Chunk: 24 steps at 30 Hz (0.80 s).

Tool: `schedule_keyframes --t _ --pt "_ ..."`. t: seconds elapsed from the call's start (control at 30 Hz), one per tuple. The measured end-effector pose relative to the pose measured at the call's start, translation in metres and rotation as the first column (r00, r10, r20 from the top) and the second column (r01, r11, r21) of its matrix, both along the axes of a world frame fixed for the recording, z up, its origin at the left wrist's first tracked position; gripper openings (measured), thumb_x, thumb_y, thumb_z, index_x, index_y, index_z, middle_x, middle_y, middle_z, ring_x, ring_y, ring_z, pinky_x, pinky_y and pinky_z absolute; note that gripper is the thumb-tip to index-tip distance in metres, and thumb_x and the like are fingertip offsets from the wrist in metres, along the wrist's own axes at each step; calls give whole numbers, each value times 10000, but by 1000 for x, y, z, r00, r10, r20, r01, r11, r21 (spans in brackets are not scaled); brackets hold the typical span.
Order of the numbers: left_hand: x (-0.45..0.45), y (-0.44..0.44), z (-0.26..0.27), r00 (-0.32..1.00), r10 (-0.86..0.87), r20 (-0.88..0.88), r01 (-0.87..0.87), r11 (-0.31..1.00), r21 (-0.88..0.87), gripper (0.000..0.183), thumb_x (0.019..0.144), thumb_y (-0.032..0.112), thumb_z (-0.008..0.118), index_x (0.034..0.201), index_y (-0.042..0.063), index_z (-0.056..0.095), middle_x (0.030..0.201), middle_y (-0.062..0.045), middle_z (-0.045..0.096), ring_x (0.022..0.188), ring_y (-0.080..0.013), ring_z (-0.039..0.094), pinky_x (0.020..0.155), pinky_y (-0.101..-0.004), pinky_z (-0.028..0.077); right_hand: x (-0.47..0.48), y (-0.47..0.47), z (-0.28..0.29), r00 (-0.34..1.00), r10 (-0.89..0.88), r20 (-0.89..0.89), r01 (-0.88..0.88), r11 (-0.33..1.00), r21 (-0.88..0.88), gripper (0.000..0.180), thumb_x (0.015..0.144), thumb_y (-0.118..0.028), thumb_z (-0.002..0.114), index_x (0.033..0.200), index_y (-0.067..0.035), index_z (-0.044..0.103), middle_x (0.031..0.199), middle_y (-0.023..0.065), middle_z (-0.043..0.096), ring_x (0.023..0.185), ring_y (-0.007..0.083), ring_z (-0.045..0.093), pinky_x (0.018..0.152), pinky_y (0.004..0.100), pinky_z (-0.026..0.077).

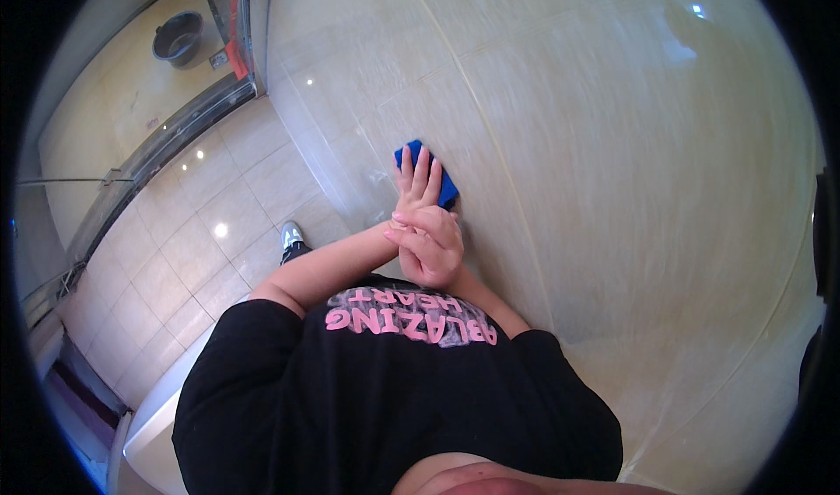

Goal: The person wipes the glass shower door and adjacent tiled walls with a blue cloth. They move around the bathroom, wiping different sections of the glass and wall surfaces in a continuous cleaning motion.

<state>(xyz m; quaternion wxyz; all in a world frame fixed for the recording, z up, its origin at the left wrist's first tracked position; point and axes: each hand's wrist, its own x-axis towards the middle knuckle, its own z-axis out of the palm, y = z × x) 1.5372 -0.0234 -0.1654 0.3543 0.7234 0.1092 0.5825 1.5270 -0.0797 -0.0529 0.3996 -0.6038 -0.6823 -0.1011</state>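
Observation:
My left hand [415, 183] lies flat on a folded blue cloth [449, 190], pressing it against the glossy beige tiled wall [590, 167]. Its fingers are slightly spread, and the cloth's edges show around them. In front of the left wrist is my right hand [430, 242], loosely curled with fingertips pointing left. No object shows in it. Whether it touches the left wrist cannot be told from this angle. Pale smears mark the wall just left of the cloth.
Square floor tiles [216, 226] extend to the left, where my shoe [292, 234] stands. Beyond a dark metal threshold track [190, 131] sits a dark basin [178, 39], near a red strip [236, 61]. A white rounded fixture [154, 439] stands at lower left.

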Motion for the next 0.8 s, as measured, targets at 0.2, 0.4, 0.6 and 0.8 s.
schedule_keyframes --t 0.2,0.4,0.6,0.8 --pt "32 95 56 996 1 85 -14 987 159 725 917 535 426 1427 21 453 1535 -220 330 1448 -451 206 1146 -620 44 3 14 15 1000 -17 -17 18 999 48 276 723 110 626 934 -48 710 1025 119 657 798 238 627 702 321 511" --pt "33 112 5 992 97 87 -57 924 -378 779 904 440 483 1516 7 271 1589 -231 182 1479 -410 115 1181 -510 88 1 26 11 989 12 -144 -23 997 -74 267 704 67 649 922 -75 711 1032 84 667 781 225 627 683 339 504" --pt "17 24 -14 999 38 -15 -41 884 -465 880 877 515 512 1533 10 215 1597 -229 150 1482 -432 73 1172 -558 63 6 27 7 993 75 -88 -81 995 -61 249 712 33 650 922 -79 719 1005 84 671 820 240 646 717 353 516" --pt "26 74 87 998 -47 40 40 984 176 806 887 698 369 1347 67 567 1467 -172 445 1430 -421 265 1135 -639 62 12 13 26 1000 4 22 -6 997 78 263 716 68 641 929 -63 721 996 103 673 812 245 641 737 354 522"
